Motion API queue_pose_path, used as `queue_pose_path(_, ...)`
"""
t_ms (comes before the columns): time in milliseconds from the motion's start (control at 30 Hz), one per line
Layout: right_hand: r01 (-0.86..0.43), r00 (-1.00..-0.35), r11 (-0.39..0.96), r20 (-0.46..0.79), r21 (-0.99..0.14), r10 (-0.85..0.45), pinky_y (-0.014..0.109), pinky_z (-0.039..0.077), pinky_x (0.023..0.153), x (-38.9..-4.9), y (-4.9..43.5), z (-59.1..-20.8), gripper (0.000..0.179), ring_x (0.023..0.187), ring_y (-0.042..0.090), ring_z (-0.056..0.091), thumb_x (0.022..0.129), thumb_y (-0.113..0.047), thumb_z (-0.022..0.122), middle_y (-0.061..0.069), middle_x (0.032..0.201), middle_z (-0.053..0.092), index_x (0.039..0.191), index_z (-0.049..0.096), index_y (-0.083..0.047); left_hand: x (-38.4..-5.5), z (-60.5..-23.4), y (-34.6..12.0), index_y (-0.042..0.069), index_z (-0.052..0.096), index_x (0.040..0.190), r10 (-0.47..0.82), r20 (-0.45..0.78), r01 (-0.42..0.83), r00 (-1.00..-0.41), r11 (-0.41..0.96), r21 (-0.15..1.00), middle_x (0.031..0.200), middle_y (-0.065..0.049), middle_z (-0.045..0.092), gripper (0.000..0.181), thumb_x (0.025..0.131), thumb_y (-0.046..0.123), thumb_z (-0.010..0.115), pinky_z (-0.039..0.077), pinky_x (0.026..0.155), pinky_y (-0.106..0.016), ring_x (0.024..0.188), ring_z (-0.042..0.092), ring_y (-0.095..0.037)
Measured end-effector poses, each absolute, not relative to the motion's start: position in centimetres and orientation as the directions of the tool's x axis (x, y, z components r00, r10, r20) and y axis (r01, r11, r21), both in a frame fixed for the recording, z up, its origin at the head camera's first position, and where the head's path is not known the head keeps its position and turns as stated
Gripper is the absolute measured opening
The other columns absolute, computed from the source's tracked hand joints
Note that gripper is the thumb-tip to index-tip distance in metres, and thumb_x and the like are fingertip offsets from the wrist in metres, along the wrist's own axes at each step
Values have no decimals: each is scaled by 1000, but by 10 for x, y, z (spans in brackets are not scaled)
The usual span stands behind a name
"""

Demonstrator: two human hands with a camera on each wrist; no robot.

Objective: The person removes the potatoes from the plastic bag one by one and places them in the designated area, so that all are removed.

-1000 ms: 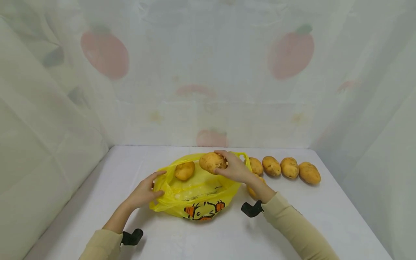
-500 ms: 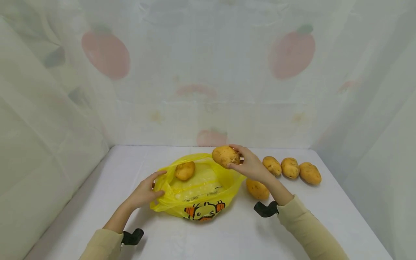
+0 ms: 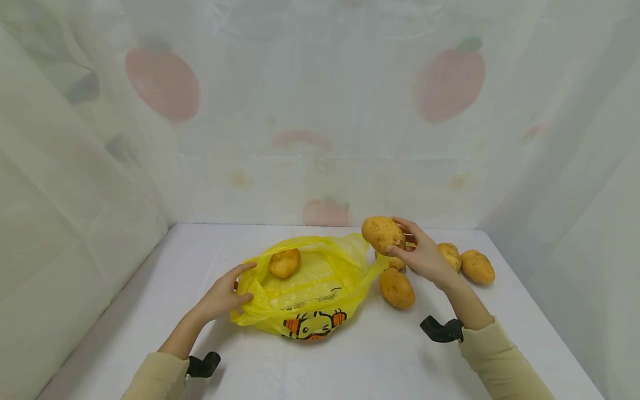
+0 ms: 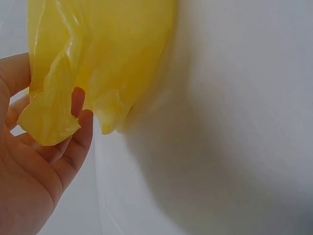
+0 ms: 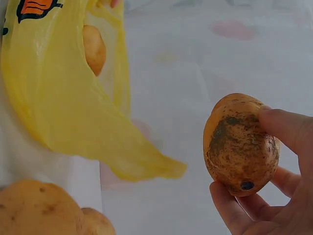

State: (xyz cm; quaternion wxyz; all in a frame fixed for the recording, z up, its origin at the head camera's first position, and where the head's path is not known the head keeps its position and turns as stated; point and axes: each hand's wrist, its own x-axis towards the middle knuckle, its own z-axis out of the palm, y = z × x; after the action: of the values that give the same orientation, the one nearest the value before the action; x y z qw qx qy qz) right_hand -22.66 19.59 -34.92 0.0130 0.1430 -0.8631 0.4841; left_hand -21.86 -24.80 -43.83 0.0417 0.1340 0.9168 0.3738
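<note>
My right hand grips a potato in the air at the right end of a yellow plastic bag. In the right wrist view, dark patches mark the held potato, thumb on one side and fingers on the other. The bag lies with its mouth spread; one potato rests inside. At the left end, my left hand holds the bag's rim. The left wrist view has the thumb and fingers of this hand around the bunched yellow plastic.
Right of the bag, a loose potato lies on the white table, with another potato just behind it, partly covered. Farther right are two more potatoes, one of them the end potato. A pale curtain stands behind.
My right hand has moved right with its potato, from above the bag's mouth to beyond its right end. My left hand and the potato in the bag have stayed put.
</note>
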Motion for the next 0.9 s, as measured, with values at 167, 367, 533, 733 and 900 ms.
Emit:
queue_pose_path(167,-197,-975,487,116,-851,-191,46,43,92,-220,218,-355,71,124,35,37,86,-35,63,19,146,25,145,26,-26,-218,-440,-248,17,37,139,277,26,219,-960,692,687,145,-15,33,68,79,12,68,44,90,-51,115,45,-37)
queue_pose_path(367,-164,-985,531,105,-831,-139,51,44,91,-212,236,-365,73,123,40,38,86,-38,62,23,144,28,146,24,-21,-218,-441,-248,17,37,139,276,28,217,-961,685,695,145,-15,33,68,79,12,68,42,92,-52,117,45,-36)
queue_pose_path(533,-129,-991,552,83,-824,-107,52,44,91,-208,248,-377,74,122,42,36,86,-38,62,25,142,28,146,24,-16,-217,-440,-248,18,37,139,259,14,196,-966,693,694,145,-15,34,68,79,12,68,44,90,-50,114,46,-37)
queue_pose_path(733,-127,-991,578,84,-806,-102,49,46,88,-204,259,-391,73,119,43,39,87,-35,62,26,139,31,145,25,-12,-216,-440,-247,18,37,140,255,5,186,-967,693,697,146,-14,33,68,79,11,67,42,92,-53,117,44,-39)
queue_pose_path(900,-117,-993,588,76,-800,-94,51,45,89,-203,267,-402,73,119,45,39,87,-35,61,28,139,31,145,25,-11,-216,-438,-247,17,37,140,245,-5,173,-969,699,693,146,-14,32,68,79,11,68,42,92,-53,118,44,-39)
